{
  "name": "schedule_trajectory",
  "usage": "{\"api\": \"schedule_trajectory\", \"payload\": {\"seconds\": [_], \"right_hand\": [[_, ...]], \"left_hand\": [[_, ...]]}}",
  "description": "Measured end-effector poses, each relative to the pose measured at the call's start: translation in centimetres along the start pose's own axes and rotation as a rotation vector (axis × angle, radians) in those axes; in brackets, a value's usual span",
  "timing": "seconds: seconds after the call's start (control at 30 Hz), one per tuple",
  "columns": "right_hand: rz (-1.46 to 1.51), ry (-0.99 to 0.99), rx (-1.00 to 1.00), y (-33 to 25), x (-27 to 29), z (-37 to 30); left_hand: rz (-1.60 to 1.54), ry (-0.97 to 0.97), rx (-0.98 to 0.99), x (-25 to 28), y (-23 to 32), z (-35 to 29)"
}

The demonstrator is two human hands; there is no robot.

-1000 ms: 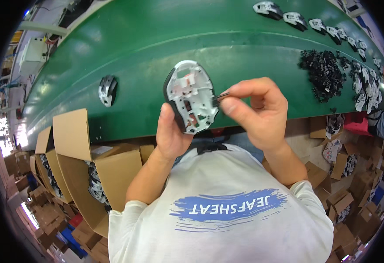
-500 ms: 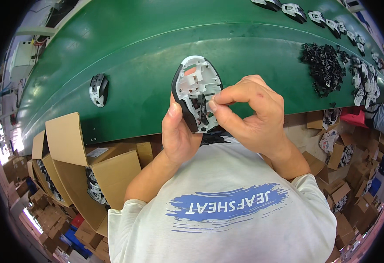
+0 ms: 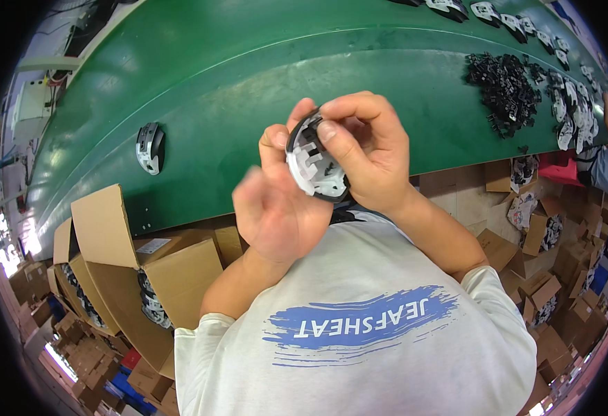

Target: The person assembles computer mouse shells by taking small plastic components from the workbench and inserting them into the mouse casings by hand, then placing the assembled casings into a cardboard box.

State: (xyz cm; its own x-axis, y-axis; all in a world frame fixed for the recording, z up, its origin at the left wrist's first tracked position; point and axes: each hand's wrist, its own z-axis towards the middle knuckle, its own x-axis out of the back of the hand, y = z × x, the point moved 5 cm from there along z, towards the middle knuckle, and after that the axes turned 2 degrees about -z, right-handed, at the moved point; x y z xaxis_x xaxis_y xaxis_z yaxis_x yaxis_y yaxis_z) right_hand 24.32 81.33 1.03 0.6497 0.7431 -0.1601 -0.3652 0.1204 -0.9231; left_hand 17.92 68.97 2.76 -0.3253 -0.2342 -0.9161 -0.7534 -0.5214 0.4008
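Observation:
Above the front edge of the green table, both hands hold a computer mouse shell point(image 3: 312, 161), white inside with a black outer rim. Its hollow side faces up, showing white ribs and a small dark part inside. My right hand point(image 3: 373, 156) pinches its upper right edge between thumb and index finger. Behind and below the shell lies my left hand point(image 3: 276, 208), fingers curled against its far side; the left thumb is smeared by motion and stands off the shell. Another black and white mouse shell point(image 3: 150, 148) rests alone on the table to the left.
A heap of small black parts point(image 3: 504, 93) lies on the green table point(image 3: 214, 125) at the right, beside piled white shells point(image 3: 578, 114). A row of mouse shells point(image 3: 512, 26) runs along the far right. Open cardboard boxes point(image 3: 103, 222) stand left; a co-worker's arm point(image 3: 607, 114) shows far right.
The mouse shell has been turned round and tilted in my hands. My right fingers have gone from its inside to its upper edge. My left thumb has come off its side.

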Motion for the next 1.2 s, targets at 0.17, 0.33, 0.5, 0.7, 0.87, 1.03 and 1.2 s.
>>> {"api": "schedule_trajectory", "payload": {"seconds": [0.17,0.33,0.5,0.7,0.87,1.03,1.2], "right_hand": [[-0.260,-0.228,0.522,-3.0,0.6,2.2],[-0.541,-0.152,0.505,-5.5,1.6,3.0],[-0.464,-0.113,0.221,-6.4,0.9,0.8],[-0.679,-0.124,0.441,-6.3,0.3,0.1],[-0.762,-0.207,0.459,-6.5,0.6,0.2],[-0.775,-0.199,0.455,-6.6,0.5,-0.2],[-0.693,-0.200,0.383,-6.4,1.1,0.2]], "left_hand": [[-0.224,0.156,0.387,0.2,-1.1,0.3],[-0.011,0.016,0.334,1.9,0.6,-0.7],[0.221,0.101,0.134,0.8,1.4,-0.9],[0.382,0.088,0.125,0.4,0.8,-1.5],[0.351,0.105,0.147,0.7,0.2,-2.1],[0.376,0.048,0.191,1.0,0.0,-2.1],[0.425,0.047,0.184,0.7,-0.2,-2.2]]}}
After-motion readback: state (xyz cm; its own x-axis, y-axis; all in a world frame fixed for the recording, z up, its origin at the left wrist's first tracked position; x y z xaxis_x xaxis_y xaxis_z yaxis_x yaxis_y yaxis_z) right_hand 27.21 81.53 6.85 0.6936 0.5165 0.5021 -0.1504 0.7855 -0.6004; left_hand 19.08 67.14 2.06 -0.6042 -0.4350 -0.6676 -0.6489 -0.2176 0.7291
